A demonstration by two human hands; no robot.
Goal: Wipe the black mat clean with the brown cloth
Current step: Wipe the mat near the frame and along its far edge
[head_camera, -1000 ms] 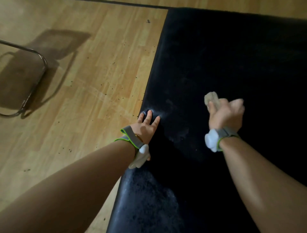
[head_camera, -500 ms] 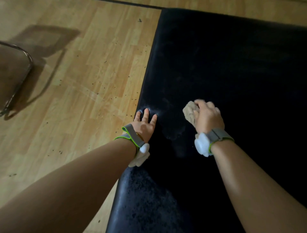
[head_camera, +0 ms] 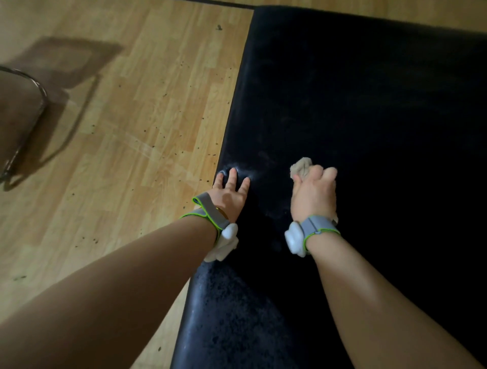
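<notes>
Our right hand [head_camera: 313, 196] is fisted around the bunched brown cloth [head_camera: 300, 166], pressing it onto the black mat [head_camera: 369, 105] near its left edge. Our left hand [head_camera: 229, 195] lies flat, fingers spread, just left of it on the mat's edge beside the wooden floor [head_camera: 131, 131].

- Pale wooden plank floor [head_camera: 137, 110] across the left and along the far top edge, boards running in staggered lengths.
- Small dark specks [head_camera: 181, 135] scattered over the boards, thickest toward the middle.
- Bent metal tube frame [head_camera: 39, 89] curving in at the far left edge, only partly in view.
- Soft dark shadow [head_camera: 66, 60] thrown from that frame across the planks.
- Thin dark line [head_camera: 218, 2] crossing the floor at the very top.
- Warm, dim light overall.
</notes>
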